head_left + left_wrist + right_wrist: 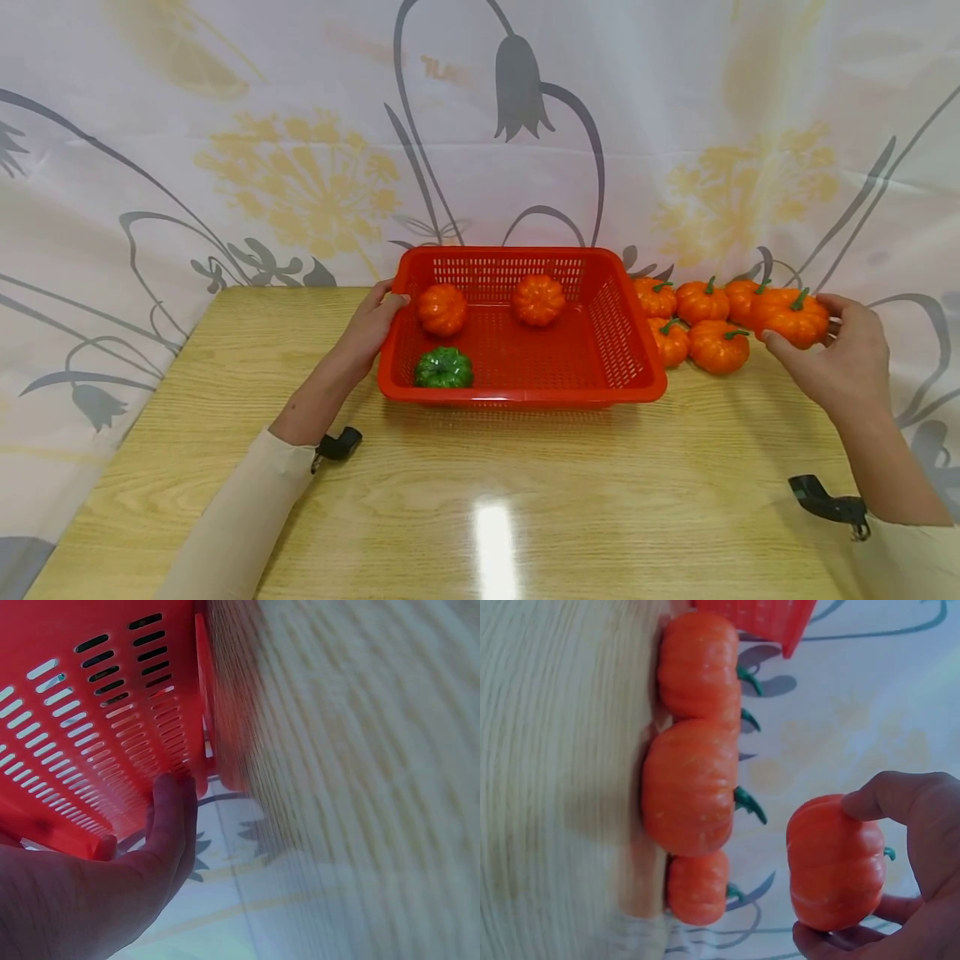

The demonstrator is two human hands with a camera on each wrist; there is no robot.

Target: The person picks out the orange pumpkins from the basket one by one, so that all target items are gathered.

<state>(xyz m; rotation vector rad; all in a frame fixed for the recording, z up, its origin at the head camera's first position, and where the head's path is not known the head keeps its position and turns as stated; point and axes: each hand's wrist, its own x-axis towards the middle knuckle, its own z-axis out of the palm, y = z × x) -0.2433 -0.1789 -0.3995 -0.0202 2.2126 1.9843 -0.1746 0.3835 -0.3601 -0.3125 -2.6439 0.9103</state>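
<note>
A red plastic basket [517, 395] with slotted walls stands on the table. My left hand [369, 327] holds its left side, thumb at the rim and fingers against the outer wall [82, 727]. In the basket lie two orange pumpkins, one at the left [442, 310] and one at the back [539, 300], and a green pumpkin [444, 368] at the front left. My right hand [846, 354] grips another orange pumpkin [835, 862] around its sides, raised above the table with its green stem up.
Several orange pumpkins with green stems, such as the front one [718, 347], sit in two rows right of the basket. A patterned curtain [465, 125] hangs behind the wooden table [420, 500]. Each wrist carries a black mount.
</note>
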